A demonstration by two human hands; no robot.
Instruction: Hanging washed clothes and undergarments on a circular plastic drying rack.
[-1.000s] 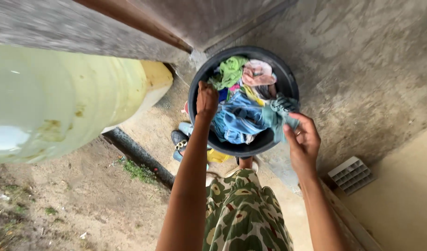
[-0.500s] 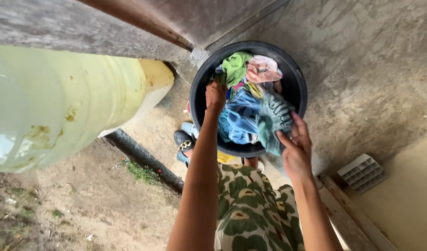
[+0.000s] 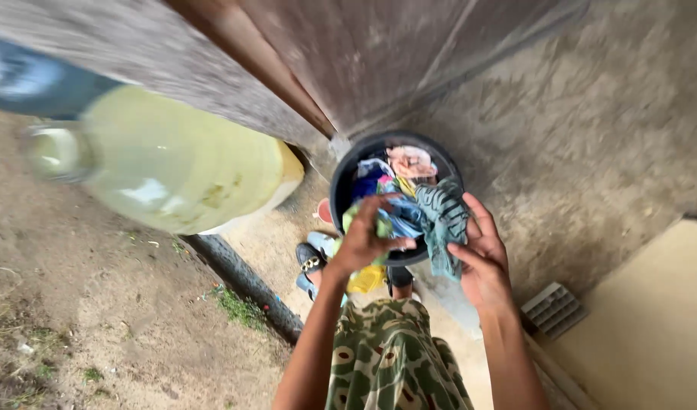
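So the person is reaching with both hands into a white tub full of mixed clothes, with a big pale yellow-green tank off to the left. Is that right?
Not quite: the tub is black, not white, as the head view shows. The rest holds: the left hand and right hand are at the mixed clothes in it, and the pale yellow-green tank lies to the left.

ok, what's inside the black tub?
The black tub holds mixed clothes: a pink piece, blue fabric, a teal striped garment draped over the rim. Its bottom is hidden.

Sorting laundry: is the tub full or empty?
Full: the tub holds heaped clothes up to its rim.
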